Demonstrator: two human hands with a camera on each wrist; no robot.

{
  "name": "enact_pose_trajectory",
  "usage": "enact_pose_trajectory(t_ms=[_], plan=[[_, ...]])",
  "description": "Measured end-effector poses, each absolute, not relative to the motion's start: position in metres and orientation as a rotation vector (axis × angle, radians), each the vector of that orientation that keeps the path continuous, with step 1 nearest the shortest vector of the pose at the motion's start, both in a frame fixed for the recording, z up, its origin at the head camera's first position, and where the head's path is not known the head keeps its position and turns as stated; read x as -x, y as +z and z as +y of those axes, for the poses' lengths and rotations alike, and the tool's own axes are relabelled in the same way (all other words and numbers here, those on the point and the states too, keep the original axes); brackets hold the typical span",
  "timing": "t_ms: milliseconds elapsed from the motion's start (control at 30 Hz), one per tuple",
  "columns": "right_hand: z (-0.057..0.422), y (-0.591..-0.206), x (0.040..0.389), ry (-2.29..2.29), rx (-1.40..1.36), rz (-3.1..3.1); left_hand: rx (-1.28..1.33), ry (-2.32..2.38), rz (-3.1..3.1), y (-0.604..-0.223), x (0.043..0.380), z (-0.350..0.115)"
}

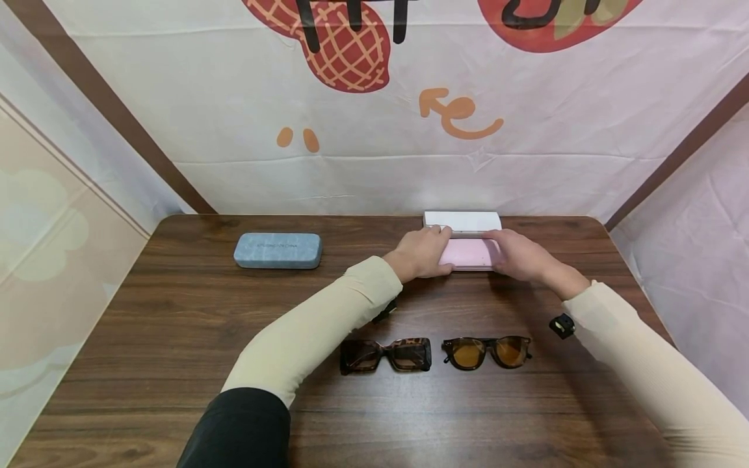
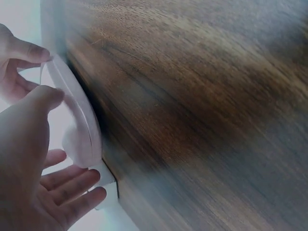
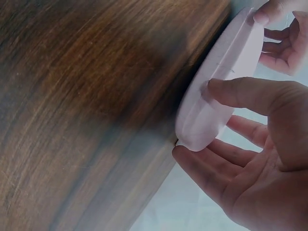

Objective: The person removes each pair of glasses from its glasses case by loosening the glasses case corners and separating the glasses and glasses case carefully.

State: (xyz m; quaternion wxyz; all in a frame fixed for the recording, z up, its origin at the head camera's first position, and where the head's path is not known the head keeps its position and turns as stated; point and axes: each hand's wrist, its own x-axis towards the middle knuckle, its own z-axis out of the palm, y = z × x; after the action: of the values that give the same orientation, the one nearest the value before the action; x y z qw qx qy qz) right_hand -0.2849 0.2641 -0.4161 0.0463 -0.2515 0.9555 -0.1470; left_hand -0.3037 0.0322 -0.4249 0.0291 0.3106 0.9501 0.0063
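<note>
Both hands hold a pink glasses case [image 1: 468,253] by its two ends, at the back right of the table. My left hand [image 1: 422,253] has the left end, its thumb against the case's front edge and its fingers at the far side. The right hand [image 1: 523,255] grips the other end, thumb on the front edge in the right wrist view, fingers around the end [image 3: 202,149]. A white case [image 1: 462,221] lies directly behind the pink one. In the left wrist view the pink case [image 2: 79,115] appears closed.
A blue glasses case [image 1: 277,251] lies at the back left of the wooden table [image 1: 175,338]. Nearer the front are tortoiseshell sunglasses [image 1: 385,355] and, to their right, dark-framed glasses with amber lenses [image 1: 487,352]. A printed cloth [image 1: 363,175] hangs behind the table.
</note>
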Motion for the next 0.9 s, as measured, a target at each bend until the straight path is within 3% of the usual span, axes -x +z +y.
enact_pose_trajectory(t_ms=[900], plan=[[0.246, -0.402, 0.273, -0.484, 0.699, 3.032, -1.032, -0.117, 3.085, -0.415, 0.298, 0.012]])
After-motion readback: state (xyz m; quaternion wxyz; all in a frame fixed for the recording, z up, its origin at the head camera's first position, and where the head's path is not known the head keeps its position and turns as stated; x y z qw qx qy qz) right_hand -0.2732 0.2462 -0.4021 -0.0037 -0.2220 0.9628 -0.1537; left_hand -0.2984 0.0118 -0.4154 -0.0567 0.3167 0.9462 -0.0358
